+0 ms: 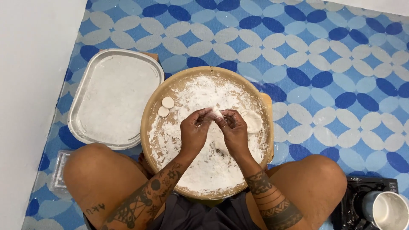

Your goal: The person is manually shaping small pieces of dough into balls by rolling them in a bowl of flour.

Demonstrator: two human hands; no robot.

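A round wooden board (149, 119) dusted with white flour sits between my knees. Above its middle, my left hand (194, 134) and my right hand (233, 132) meet fingertip to fingertip and pinch a small piece of white dough (217, 113) between them. Two small flat dough discs (165, 106) lie on the board's left side. A larger flattened dough piece (254, 121) lies on the board just right of my right hand.
A floured oval metal tray (85, 85) lies to the left of the board on the blue patterned floor (332, 64). A white wall (30, 85) runs along the left. A small black stove (353, 204) with a metal pot (390, 211) sits at the lower right.
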